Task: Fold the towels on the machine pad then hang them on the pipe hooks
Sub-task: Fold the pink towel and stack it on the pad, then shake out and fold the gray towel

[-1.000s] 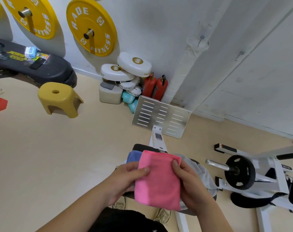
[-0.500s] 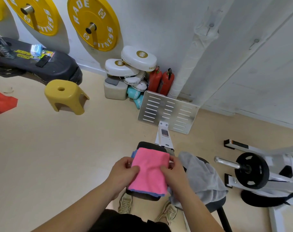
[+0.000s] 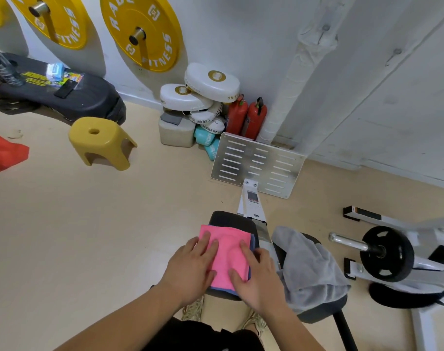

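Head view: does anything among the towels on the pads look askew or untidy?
The crumpled grey towel lies unfolded, draped loosely over the rounded black pad. The folded pink towel sits flat on the folded blue towel, pressed by the left hand and right hand.

white wall [image 3: 241, 34], beige floor [image 3: 89, 236], yellow stool [image 3: 101, 141]

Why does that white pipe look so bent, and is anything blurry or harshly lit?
Head view: the wide-angle lens bows straight lines, so the white wrapped pipe leans; the folded pink towel under the left hand and right hand is sharp; the white machine frame at the lower right edge smears; light is soft, the round yellow weight plate casting only a pale shadow.
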`<state>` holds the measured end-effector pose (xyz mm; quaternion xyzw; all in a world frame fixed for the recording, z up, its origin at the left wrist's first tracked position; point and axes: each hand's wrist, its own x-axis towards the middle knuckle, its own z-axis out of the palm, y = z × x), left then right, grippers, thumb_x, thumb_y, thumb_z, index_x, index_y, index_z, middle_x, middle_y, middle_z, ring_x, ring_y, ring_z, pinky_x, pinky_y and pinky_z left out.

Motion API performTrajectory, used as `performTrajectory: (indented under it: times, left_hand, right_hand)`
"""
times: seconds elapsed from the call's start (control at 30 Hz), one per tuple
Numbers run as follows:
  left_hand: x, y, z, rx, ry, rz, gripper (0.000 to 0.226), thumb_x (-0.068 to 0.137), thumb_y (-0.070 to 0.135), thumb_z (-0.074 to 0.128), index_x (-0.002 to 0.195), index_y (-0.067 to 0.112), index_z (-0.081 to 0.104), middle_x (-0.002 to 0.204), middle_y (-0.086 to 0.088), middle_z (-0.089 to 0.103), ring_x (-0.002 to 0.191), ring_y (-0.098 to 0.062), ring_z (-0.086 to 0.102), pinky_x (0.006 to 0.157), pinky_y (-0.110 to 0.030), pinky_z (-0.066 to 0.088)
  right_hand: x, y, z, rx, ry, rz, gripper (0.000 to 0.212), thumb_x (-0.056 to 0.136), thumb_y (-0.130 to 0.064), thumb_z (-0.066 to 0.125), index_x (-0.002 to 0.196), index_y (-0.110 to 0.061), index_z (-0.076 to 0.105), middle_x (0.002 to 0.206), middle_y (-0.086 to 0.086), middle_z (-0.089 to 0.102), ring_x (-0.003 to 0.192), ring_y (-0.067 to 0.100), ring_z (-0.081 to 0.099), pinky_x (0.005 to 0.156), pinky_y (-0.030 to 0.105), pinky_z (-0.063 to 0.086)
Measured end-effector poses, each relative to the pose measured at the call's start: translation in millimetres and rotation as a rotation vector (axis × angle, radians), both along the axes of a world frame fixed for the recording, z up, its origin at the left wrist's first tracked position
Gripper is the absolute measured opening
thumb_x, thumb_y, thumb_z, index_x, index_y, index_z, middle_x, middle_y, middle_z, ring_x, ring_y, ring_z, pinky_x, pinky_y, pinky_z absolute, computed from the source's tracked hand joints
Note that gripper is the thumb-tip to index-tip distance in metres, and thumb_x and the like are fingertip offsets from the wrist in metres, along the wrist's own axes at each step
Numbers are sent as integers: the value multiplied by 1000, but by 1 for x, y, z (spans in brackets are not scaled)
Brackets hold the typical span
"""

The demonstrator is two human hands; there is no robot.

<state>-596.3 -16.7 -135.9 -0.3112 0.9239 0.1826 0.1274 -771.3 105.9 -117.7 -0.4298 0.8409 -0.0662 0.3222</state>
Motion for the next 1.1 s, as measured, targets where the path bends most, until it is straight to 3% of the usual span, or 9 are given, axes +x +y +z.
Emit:
performTrajectory:
  times: [0.1, 0.23, 0.33, 0.4, 0.47, 0.57, 0.73, 0.97, 1.1]
  left_hand:
    - [1, 6, -8, 24, -18, 23, 75, 88, 53, 42, 154, 17, 37, 161, -17, 40, 129, -39, 58, 96, -46, 58]
    - [-6, 16, 0, 75, -110, 79, 77, 98, 47, 45, 164, 22, 14, 172, -12, 7, 152, -43, 26, 121, -52, 33]
    - [-11, 12, 15, -10, -72, 18, 70, 79, 41, 69, 144, 18, 53, 154, -18, 48, 134, -49, 51, 106, -58, 49]
    - [-19, 10, 30, -77, 87, -44, 46, 70, 31, 70, 114, 17, 71, 130, -14, 65, 121, -41, 62, 96, -52, 57]
    - [-31, 15, 48, -74, 309, -86, 33, 75, 26, 57, 102, 17, 74, 118, -5, 69, 112, -29, 62, 92, -40, 57]
    - [-55, 36, 58, 14, 453, -128, 26, 83, 22, 53, 99, 17, 72, 109, 3, 67, 98, -20, 58, 80, -31, 53]
    - [-109, 79, 51, 269, 448, -78, 20, 93, 22, 52, 103, 22, 69, 104, 6, 61, 92, -13, 59, 74, -29, 51]
    - [-150, 119, 46, 483, 278, 35, 16, 90, 30, 50, 96, 25, 63, 88, 4, 62, 81, -14, 58, 77, -37, 53]
    - [-153, 128, 47, 483, 211, 125, 18, 91, 31, 53, 103, 30, 65, 96, 9, 65, 82, -8, 62, 77, -29, 54]
  right_hand:
    - [4, 13, -14, 73, -122, -37, 77, 93, -74, 37, 152, -61, -10, 130, -2, 38, 124, 22, 40, 101, 39, 45]
    - [3, 13, -18, 77, -129, -40, 79, 92, -76, 39, 149, -64, -15, 127, 0, 36, 122, 24, 40, 101, 40, 45]
    - [-9, 10, -13, 33, -173, -69, 78, 88, -76, 48, 153, -61, 7, 124, -4, 34, 119, 19, 44, 98, 36, 46]
    - [-19, 11, -2, -61, -178, -111, 62, 88, -72, 53, 145, -53, 41, 121, -10, 43, 110, 9, 53, 89, 25, 47]
    - [-30, 16, 16, -169, -163, -199, 24, 92, -61, 57, 104, -45, 70, 98, -17, 60, 88, -1, 59, 74, 17, 44]
    - [-62, 37, 27, -217, -158, -376, 29, 98, -39, 59, 70, -31, 63, 68, -9, 64, 70, 6, 62, 62, 18, 42]
    - [-120, 87, 26, -115, -92, -480, 14, 97, -31, 59, 101, -23, 71, 94, -1, 73, 86, 16, 66, 77, 27, 50]
    - [-172, 125, -17, 48, -65, -317, 51, 93, -28, 60, 144, -29, 54, 143, 1, 55, 134, 26, 51, 110, 38, 43]
    - [-186, 130, -36, 64, 12, -171, 42, 98, -32, 57, 139, -35, 60, 139, -2, 57, 128, 25, 50, 107, 34, 42]
